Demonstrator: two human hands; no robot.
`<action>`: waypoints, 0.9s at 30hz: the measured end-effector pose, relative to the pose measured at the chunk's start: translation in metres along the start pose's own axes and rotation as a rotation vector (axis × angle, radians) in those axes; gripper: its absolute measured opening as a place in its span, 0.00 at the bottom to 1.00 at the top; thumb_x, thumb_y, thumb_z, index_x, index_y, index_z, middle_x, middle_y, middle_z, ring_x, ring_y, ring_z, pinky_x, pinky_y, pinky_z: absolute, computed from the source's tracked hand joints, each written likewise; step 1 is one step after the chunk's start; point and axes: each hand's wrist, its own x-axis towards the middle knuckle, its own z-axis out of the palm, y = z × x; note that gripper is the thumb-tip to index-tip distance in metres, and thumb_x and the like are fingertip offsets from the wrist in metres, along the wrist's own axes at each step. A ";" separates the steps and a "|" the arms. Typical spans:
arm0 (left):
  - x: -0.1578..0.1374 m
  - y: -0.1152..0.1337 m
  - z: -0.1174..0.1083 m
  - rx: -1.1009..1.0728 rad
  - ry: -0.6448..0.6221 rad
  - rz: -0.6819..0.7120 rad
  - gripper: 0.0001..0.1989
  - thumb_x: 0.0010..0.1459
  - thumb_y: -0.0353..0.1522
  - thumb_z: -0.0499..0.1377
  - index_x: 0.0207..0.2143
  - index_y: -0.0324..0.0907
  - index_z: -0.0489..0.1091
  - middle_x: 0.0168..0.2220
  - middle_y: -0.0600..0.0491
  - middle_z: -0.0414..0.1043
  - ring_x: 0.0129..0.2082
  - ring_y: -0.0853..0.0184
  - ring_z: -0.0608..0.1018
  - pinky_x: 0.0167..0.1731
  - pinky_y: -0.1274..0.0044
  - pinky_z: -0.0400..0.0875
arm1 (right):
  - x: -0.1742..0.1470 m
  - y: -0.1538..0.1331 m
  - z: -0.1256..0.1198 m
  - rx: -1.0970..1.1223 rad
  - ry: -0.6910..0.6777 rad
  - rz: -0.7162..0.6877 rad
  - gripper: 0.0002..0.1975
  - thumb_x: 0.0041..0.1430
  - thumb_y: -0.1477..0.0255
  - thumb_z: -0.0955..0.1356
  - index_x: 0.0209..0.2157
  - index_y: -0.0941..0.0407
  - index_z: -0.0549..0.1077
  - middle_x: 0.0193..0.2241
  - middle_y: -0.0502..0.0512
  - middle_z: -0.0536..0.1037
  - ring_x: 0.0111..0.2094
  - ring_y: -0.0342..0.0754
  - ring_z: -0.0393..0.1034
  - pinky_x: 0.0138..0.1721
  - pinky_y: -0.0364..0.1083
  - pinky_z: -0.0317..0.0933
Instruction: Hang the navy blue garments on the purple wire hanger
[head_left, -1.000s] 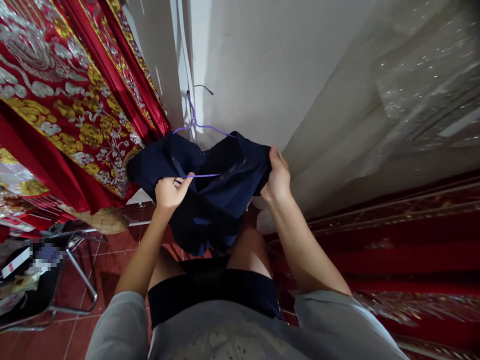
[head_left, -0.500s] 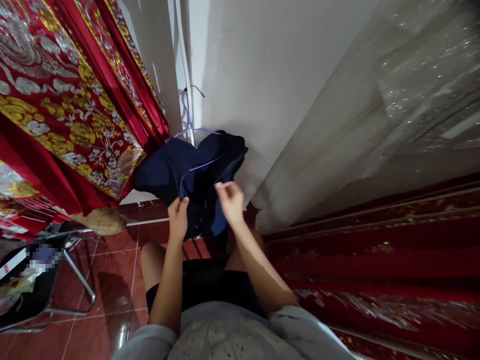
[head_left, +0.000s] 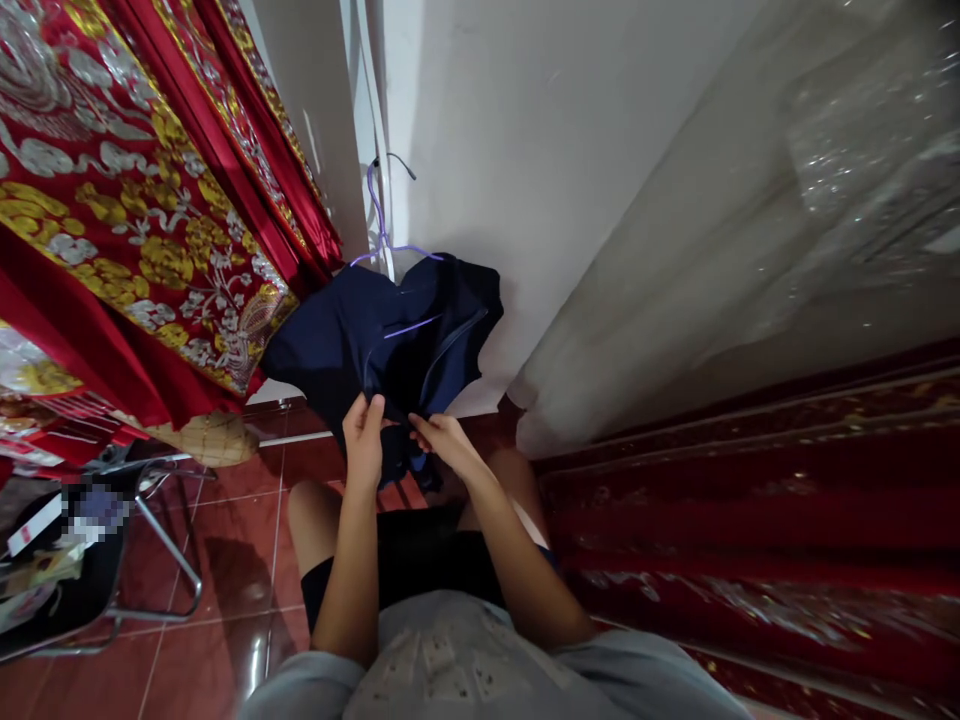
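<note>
While glossy red floor tiles (head_left: 180,650) leave room between the black, metal-framed chair (head_left: 94,585) and the person's bare legs (head_left: 311,520), a plain white wall (head_left: 570,120) bounds the space ahead. Navy-blue cloth garment (head_left: 315,335): on a thin purple hanger (head_left: 380,220) before the wall, front parted, fabric creased; left hand (head_left: 364,430) and right hand (head_left: 444,438) each in closed grip, pinching its front edges.
</note>
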 end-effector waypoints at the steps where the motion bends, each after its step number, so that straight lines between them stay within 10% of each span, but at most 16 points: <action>1: -0.001 -0.001 0.003 -0.010 -0.003 -0.006 0.23 0.53 0.51 0.69 0.35 0.40 0.76 0.26 0.57 0.69 0.25 0.73 0.73 0.26 0.82 0.70 | -0.001 -0.001 0.000 0.044 0.012 0.002 0.27 0.52 0.47 0.72 0.21 0.58 0.72 0.16 0.50 0.69 0.18 0.39 0.61 0.21 0.41 0.54; 16: 0.002 -0.041 -0.014 0.096 -0.030 -0.051 0.18 0.67 0.46 0.54 0.42 0.42 0.73 0.43 0.48 0.77 0.45 0.65 0.80 0.50 0.72 0.73 | -0.005 -0.005 0.001 0.141 0.006 -0.103 0.20 0.53 0.52 0.70 0.26 0.56 0.72 0.23 0.51 0.75 0.20 0.40 0.65 0.22 0.41 0.56; 21: 0.002 -0.082 -0.022 0.305 -0.133 0.030 0.14 0.54 0.33 0.64 0.44 0.42 0.71 0.43 0.48 0.77 0.45 0.62 0.80 0.49 0.71 0.74 | -0.002 -0.008 0.007 0.134 -0.017 -0.137 0.14 0.52 0.58 0.70 0.28 0.56 0.73 0.24 0.50 0.77 0.20 0.40 0.64 0.22 0.41 0.56; 27: -0.002 -0.078 -0.017 0.452 -0.192 0.151 0.04 0.62 0.33 0.58 0.34 0.42 0.69 0.30 0.54 0.74 0.34 0.67 0.78 0.40 0.76 0.71 | -0.008 -0.016 0.005 0.263 -0.108 -0.076 0.14 0.48 0.60 0.71 0.26 0.58 0.75 0.17 0.48 0.70 0.17 0.38 0.57 0.20 0.41 0.45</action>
